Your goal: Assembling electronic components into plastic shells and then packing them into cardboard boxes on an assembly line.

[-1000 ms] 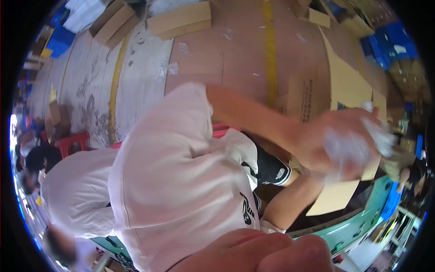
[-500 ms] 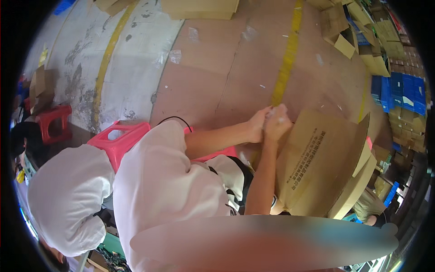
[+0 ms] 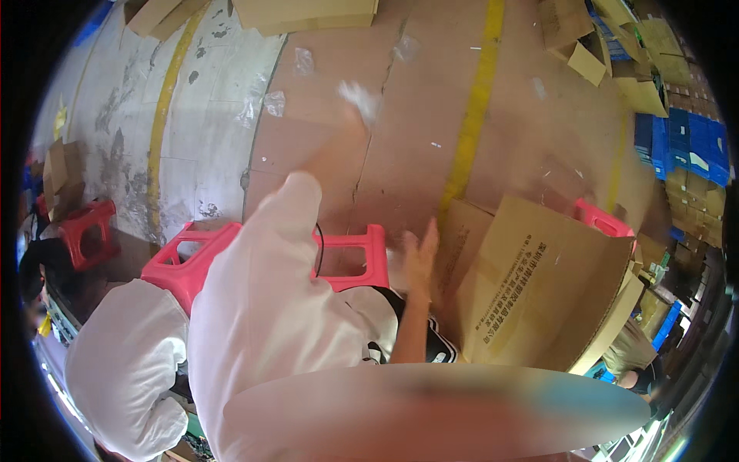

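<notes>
My left hand (image 3: 353, 128) is stretched far out over the reddish floor, smeared by motion. At its fingertips is a whitish blur that looks like crumpled clear plastic (image 3: 358, 98); whether the fingers hold it I cannot tell. My right hand (image 3: 420, 250) is raised beside a large brown cardboard box (image 3: 539, 285), its fingers spread and nothing visible in them. The box stands to the right of this hand, its printed side facing up. A brown cardboard flap (image 3: 462, 239) shows between the hand and the box.
Pink plastic stools (image 3: 375, 254) stand by my left arm and farther left. A person in white (image 3: 127, 362) is bent over at the lower left. Clear plastic scraps (image 3: 304, 61) lie on the floor. Cartons (image 3: 308, 15) are at the far edge, blue boxes (image 3: 689, 142) at right.
My hands were together over crumpled clear plastic near the box. They have parted: the left swung far out to the left, and the right drew back slightly left and nearer with fingers spread.
</notes>
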A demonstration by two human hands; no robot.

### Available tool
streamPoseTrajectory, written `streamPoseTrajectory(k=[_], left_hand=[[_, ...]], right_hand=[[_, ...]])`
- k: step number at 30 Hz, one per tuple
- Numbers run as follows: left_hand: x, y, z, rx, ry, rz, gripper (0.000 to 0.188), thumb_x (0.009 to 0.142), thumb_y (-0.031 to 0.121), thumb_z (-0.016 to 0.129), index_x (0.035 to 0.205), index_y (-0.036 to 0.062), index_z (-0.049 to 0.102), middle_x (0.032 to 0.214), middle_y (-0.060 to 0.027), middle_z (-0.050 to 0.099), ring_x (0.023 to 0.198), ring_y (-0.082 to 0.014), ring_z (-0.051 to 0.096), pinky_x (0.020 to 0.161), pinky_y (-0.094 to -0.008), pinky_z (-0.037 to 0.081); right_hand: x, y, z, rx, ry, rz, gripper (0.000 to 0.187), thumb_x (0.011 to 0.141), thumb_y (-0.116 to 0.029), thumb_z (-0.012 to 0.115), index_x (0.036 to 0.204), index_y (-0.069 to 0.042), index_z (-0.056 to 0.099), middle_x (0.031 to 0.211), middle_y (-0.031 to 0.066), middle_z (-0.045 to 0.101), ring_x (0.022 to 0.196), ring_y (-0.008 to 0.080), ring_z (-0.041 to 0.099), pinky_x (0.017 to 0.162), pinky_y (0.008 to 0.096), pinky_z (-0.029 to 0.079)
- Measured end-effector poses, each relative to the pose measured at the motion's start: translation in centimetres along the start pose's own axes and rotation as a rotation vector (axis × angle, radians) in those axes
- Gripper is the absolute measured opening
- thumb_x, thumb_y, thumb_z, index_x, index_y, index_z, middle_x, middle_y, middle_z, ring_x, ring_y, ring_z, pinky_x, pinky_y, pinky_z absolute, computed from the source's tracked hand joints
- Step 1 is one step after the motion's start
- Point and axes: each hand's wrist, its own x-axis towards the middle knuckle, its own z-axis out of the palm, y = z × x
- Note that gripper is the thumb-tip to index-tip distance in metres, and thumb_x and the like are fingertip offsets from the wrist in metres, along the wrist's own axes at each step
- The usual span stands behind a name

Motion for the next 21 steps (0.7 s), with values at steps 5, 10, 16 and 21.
streamPoseTrajectory(k=[5, 10, 16, 21], left_hand=[[-0.3, -1.4, 5.9, 0.140, -0.018, 0.117, 0.037, 0.100, 0.048, 0.039, 0.102, 0.0170, 0.059, 0.086, -0.0040, 0.061, 0.076, -0.0215, 0.058, 0.065, -0.0362, 0.047], [0.2, 17.1, 6.8, 0.293, -0.083, 0.352, 0.035, 0.100, 0.041, 0.039, 0.105, 0.0128, 0.058, 0.091, -0.0069, 0.061, 0.082, -0.0236, 0.058, 0.073, -0.0368, 0.047], [-21.8, 12.6, 23.7, 0.508, -0.505, 0.187, 0.033, 0.100, 0.033, 0.038, 0.109, 0.0077, 0.058, 0.097, -0.0104, 0.061, 0.089, -0.0260, 0.059, 0.082, -0.0375, 0.047], [-30.1, 5.1, 38.8, 0.503, -0.943, -0.112, 0.032, 0.099, 0.026, 0.038, 0.113, 0.0034, 0.057, 0.102, -0.0134, 0.061, 0.095, -0.0281, 0.059, 0.089, -0.0381, 0.047]], right_hand=[[-6.5, 7.6, -8.7, 0.321, 0.317, 0.343, 0.055, 0.099, -0.025, 0.054, 0.146, -0.001, 0.039, 0.141, 0.0172, 0.048, 0.127, 0.0274, 0.049, 0.108, 0.0384, 0.038], [-15.9, 10.9, -10.3, 0.385, 0.495, 0.402, 0.051, 0.102, -0.031, 0.052, 0.139, 0.003, 0.047, 0.121, 0.0160, 0.061, 0.110, 0.0243, 0.058, 0.097, 0.0370, 0.046], [-26.7, 8.4, -5.6, 0.364, 0.908, 0.616, 0.040, 0.098, -0.025, 0.061, 0.120, 0.009, 0.060, 0.109, 0.0139, 0.069, 0.096, 0.0184, 0.063, 0.089, 0.0327, 0.050], [-37.2, 7.4, 4.6, 0.393, 1.216, 0.860, 0.024, 0.098, -0.013, 0.061, 0.109, 0.008, 0.065, 0.098, 0.0080, 0.069, 0.090, 0.0136, 0.061, 0.083, 0.0266, 0.048]])
